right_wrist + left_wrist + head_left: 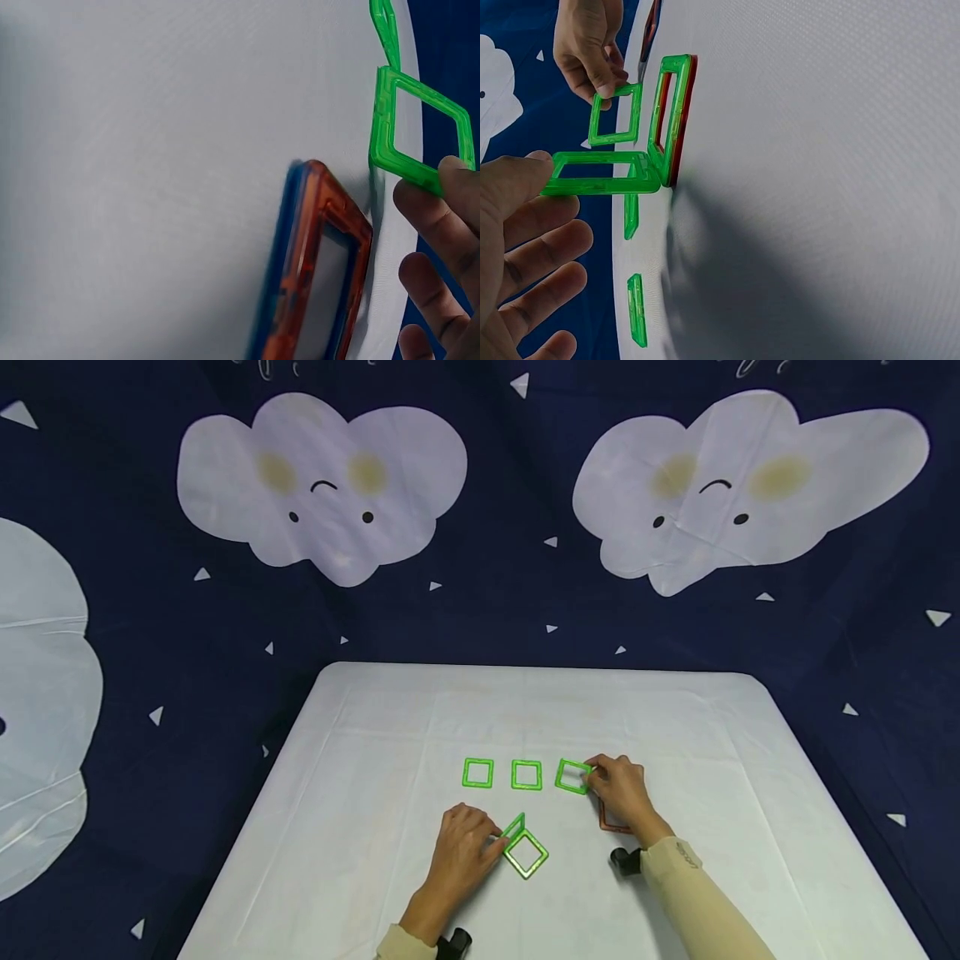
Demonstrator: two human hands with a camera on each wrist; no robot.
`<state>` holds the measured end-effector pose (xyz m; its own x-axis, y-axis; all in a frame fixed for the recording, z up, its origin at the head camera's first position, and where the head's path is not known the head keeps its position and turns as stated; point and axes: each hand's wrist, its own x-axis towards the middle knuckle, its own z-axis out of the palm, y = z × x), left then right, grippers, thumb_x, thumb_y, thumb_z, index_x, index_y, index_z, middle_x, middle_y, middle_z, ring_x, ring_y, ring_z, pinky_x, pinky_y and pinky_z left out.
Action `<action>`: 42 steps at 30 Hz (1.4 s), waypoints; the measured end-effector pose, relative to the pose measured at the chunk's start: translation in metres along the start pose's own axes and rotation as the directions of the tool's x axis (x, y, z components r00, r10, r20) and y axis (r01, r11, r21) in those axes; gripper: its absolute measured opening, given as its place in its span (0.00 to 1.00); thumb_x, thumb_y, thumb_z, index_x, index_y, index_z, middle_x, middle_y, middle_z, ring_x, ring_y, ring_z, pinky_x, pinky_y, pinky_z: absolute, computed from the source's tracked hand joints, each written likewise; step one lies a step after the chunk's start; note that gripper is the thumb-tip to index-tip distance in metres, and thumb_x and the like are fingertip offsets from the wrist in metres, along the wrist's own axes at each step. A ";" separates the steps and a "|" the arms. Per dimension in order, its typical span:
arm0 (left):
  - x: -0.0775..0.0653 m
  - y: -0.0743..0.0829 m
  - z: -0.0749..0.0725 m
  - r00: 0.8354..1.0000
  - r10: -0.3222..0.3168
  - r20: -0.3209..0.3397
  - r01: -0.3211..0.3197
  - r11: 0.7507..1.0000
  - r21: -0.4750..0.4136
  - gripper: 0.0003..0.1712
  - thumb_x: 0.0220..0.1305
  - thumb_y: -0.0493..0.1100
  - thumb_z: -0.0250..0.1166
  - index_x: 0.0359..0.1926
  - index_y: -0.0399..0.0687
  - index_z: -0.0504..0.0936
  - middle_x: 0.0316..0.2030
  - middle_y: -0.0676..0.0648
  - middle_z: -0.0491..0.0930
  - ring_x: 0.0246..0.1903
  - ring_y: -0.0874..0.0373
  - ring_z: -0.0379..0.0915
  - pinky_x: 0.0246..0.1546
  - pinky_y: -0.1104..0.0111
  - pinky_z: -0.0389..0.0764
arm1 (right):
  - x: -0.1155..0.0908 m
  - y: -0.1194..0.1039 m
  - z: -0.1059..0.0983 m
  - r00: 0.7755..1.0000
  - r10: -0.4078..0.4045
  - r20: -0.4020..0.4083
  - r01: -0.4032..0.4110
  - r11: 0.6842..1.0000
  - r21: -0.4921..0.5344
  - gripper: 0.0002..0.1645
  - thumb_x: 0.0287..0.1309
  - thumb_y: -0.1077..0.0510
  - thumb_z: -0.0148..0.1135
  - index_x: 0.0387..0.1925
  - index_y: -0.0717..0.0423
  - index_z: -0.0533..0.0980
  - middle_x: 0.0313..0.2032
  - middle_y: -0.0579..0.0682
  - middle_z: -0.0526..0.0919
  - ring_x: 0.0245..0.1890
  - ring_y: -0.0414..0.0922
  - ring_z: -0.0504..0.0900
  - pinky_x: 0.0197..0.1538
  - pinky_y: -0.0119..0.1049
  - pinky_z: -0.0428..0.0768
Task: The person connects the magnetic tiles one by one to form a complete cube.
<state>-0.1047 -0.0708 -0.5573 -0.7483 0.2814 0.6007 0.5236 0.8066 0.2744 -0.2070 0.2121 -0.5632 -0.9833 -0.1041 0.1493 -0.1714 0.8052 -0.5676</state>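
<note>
With my left hand [463,847] I'm pinching the standing green frame [604,185] by its outer end; its opposite end is meeting the flat green frame [537,867], which is lying right of that grip over a red layer [685,124]. With my right hand [621,789] I'm gripping the far green frame [385,124] at its near corner, and it's tilting.

If my left pinch is loosening, I'm expecting the standing piece to topple, since one joint seems to be bracing it. If the pieces are magnetic, as I'm guessing, a careless pass could be snapping the right one onto a neighbour. An orange-red frame [298,259], with a blue layer [280,240] under it, is sitting just below my right grip, so a dropping wrist could be nudging it.

Left of the right grip, two green squares, the middle one [514,774] and the leftmost one [465,772], are lying on the white-covered table [360,860]. Beyond both grips a navy backdrop [510,610] is hanging, showing pale clouds [322,543] and small triangles.
</note>
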 end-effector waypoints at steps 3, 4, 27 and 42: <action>0.000 0.000 -0.001 1.000 -0.004 0.002 0.004 1.000 -0.006 0.10 0.45 0.51 0.74 0.23 0.55 0.83 0.26 0.58 0.79 0.36 0.61 0.74 0.50 0.61 0.73 | -0.001 -0.001 -0.001 1.000 -0.006 -0.018 0.006 1.000 0.001 0.12 0.53 0.56 0.66 0.39 0.58 0.82 0.27 0.50 0.85 0.31 0.46 0.73 0.49 0.52 0.63; 0.000 0.000 -0.001 1.000 -0.006 0.003 0.006 1.000 -0.006 0.10 0.45 0.51 0.74 0.23 0.55 0.83 0.26 0.59 0.79 0.36 0.61 0.74 0.50 0.61 0.73 | -0.002 -0.002 -0.001 1.000 -0.007 -0.027 0.007 1.000 0.004 0.12 0.53 0.56 0.66 0.38 0.58 0.82 0.27 0.50 0.86 0.31 0.47 0.73 0.49 0.52 0.63; -0.001 -0.001 0.000 1.000 -0.021 0.010 0.022 1.000 -0.011 0.10 0.44 0.52 0.75 0.23 0.56 0.83 0.26 0.59 0.79 0.36 0.62 0.74 0.51 0.60 0.73 | -0.034 -0.029 0.000 0.964 -0.096 -0.249 0.111 0.993 0.046 0.08 0.46 0.58 0.71 0.31 0.55 0.84 0.27 0.51 0.87 0.29 0.47 0.74 0.47 0.47 0.61; 0.000 0.001 0.000 0.999 -0.029 0.034 0.029 1.000 -0.008 0.09 0.45 0.51 0.74 0.25 0.56 0.84 0.27 0.59 0.79 0.37 0.61 0.74 0.52 0.59 0.73 | -0.053 -0.041 0.006 0.934 -0.090 -0.347 0.110 0.993 0.038 0.07 0.41 0.60 0.74 0.27 0.53 0.84 0.16 0.43 0.78 0.24 0.40 0.68 0.43 0.41 0.60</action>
<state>-0.1044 -0.0698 -0.5567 -0.7763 0.2754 0.5670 0.5050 0.8101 0.2980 -0.1482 0.1814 -0.5532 -0.8814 0.0329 0.4713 -0.2806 0.7661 -0.5782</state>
